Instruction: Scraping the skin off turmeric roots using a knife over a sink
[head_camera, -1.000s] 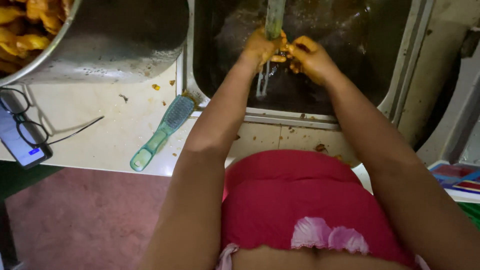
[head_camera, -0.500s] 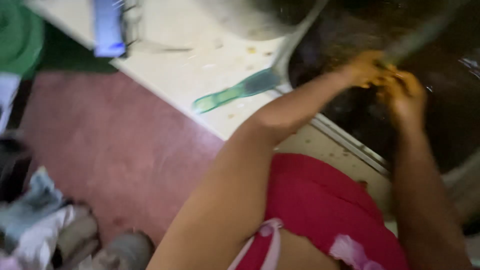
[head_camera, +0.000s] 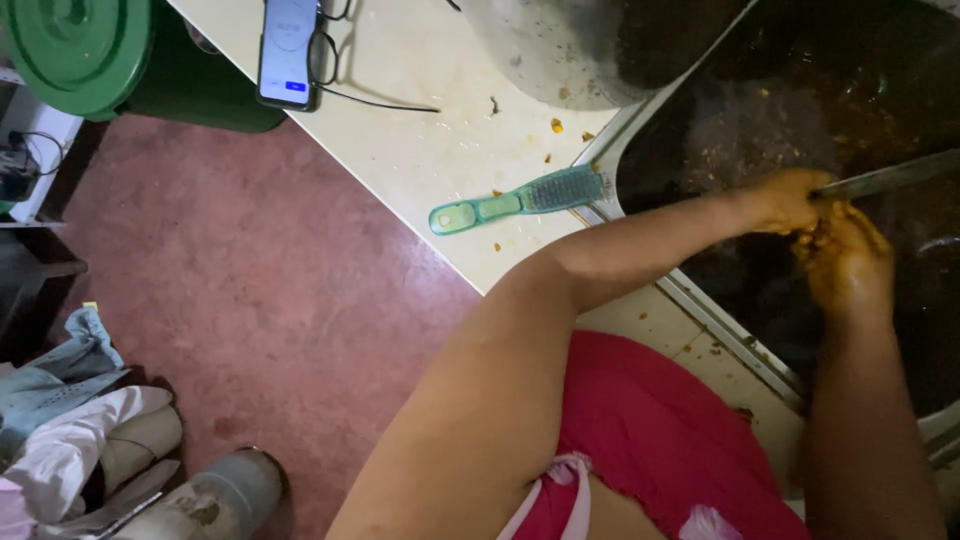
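L hand (head_camera: 785, 200) + R hand (head_camera: 845, 262) meeting over dark sink (head_camera: 700, 130), both coated in yellow-orange mush. Fingers curling inward, touching each other just below metal tap spout (head_camera: 890, 177) (can't tell if gripping anything). Green brush (head_camera: 520, 200) lying on counter (head_camera: 420, 140) beside sink edge, apart from hands. Phone (head_camera: 287, 50) sitting farther along counter.

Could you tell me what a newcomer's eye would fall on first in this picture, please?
First the two hands, left hand and right hand, smeared orange-yellow and pressed together over the dark sink at the right, beside a long metal blade. Next, the green brush lying on the pale counter by the sink's edge, and the green bin at top left.
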